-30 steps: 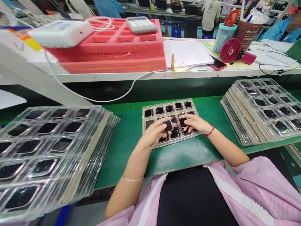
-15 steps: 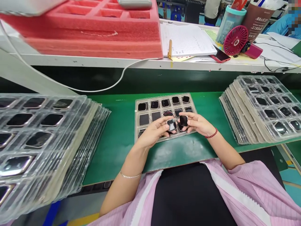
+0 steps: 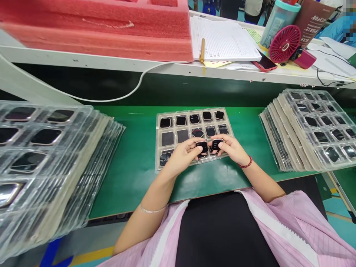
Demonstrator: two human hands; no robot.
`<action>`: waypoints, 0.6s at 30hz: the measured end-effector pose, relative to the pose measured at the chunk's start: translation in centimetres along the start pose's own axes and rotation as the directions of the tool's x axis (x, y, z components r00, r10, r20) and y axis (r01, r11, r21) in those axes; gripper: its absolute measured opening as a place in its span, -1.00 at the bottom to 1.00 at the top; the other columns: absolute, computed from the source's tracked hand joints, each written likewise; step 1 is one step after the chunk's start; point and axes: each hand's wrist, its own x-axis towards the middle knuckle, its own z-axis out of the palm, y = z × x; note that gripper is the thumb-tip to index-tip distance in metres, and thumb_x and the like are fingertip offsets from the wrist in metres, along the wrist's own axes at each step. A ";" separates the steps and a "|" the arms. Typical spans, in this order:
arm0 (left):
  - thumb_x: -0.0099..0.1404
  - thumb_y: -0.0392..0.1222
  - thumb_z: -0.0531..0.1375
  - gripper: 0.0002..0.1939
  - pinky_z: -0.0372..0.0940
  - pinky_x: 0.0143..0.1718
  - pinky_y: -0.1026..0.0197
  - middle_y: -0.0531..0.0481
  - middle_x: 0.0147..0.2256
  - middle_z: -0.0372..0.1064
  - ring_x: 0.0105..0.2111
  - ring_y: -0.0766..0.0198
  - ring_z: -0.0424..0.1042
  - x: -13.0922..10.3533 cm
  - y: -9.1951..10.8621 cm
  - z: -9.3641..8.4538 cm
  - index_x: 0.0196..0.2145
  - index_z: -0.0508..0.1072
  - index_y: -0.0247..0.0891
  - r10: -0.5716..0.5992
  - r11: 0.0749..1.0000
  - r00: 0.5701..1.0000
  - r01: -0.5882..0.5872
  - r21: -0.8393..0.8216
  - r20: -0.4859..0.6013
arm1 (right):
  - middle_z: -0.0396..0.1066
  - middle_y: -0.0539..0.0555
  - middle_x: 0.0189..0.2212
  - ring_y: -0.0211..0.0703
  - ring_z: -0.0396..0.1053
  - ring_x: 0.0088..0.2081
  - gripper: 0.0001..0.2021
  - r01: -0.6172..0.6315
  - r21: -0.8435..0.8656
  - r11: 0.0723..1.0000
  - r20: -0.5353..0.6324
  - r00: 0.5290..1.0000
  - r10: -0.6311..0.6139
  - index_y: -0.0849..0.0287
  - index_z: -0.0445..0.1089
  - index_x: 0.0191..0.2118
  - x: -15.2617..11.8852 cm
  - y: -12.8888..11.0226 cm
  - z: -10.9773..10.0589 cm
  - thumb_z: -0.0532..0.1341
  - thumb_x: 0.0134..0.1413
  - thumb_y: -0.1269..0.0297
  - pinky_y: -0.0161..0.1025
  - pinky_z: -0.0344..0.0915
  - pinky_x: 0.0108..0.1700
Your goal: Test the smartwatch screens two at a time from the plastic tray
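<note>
My left hand [image 3: 185, 154] pinches a smartwatch body [image 3: 202, 146] without a strap, its dark screen turned up with small light marks on it. A second smartwatch body [image 3: 215, 145] is gripped between thumb and fingers of my right hand [image 3: 233, 149], screen lit with small rows. The two watches are held side by side, just above the front part of a clear plastic tray [image 3: 159, 142]. Several more watch bodies sit in its compartments, among them one at the back [image 3: 181, 120]. My hands hide part of the tray's front row.
Tall stacks of filled trays stand at left [image 3: 69, 178] and right [image 3: 303, 155] on the green mat [image 3: 133, 163]. A white shelf [image 3: 111, 68] behind carries red foam [image 3: 111, 37], a notebook [image 3: 219, 40], a pen [image 3: 202, 50], a phone [image 3: 266, 63] and a small fan [image 3: 285, 44].
Both watch bodies have turned in my fingers; their screens now show light marks instead of reflection or plain black. A watch now shows in the tray's front left compartment. The camera view has shifted slightly.
</note>
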 end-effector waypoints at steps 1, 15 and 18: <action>0.17 0.04 0.31 -0.57 0.33 -0.46 0.23 -0.11 -0.28 0.55 -0.36 0.13 0.53 0.0 0.0 0.0 -0.09 0.52 -0.27 0.003 1.000 1.000 -0.002 0.012 -0.012 | 0.58 0.12 -0.17 -0.24 0.54 -0.37 -0.62 -0.004 0.001 1.000 -0.011 1.000 0.004 0.16 0.43 -0.02 0.0 0.0 0.0 0.28 0.15 0.02 -0.34 0.49 -0.38; 0.06 -0.08 0.33 -0.61 0.24 -0.54 0.30 -0.02 -0.39 0.49 -0.43 0.19 0.51 0.0 0.1 0.6 -0.15 0.49 -0.28 -0.011 0.999 0.996 0.008 -0.033 -0.087 | 0.57 0.10 -0.21 -0.29 0.51 -0.41 -0.68 0.014 -0.035 0.999 -0.052 0.999 -0.016 0.17 0.39 -0.03 0.0 0.4 0.3 0.27 0.08 0.24 -0.37 0.44 -0.40; 0.06 -0.09 0.32 -0.63 0.31 -0.49 0.26 -0.01 -0.37 0.50 -0.43 0.21 0.50 -0.1 0.1 0.8 -0.17 0.49 -0.26 -0.002 0.999 0.995 -0.002 -0.039 -0.096 | 0.57 0.10 -0.22 -0.28 0.51 -0.41 -0.69 0.013 -0.045 0.999 -0.040 0.999 -0.015 0.17 0.40 -0.04 0.0 0.5 0.4 0.27 0.09 0.20 -0.36 0.44 -0.40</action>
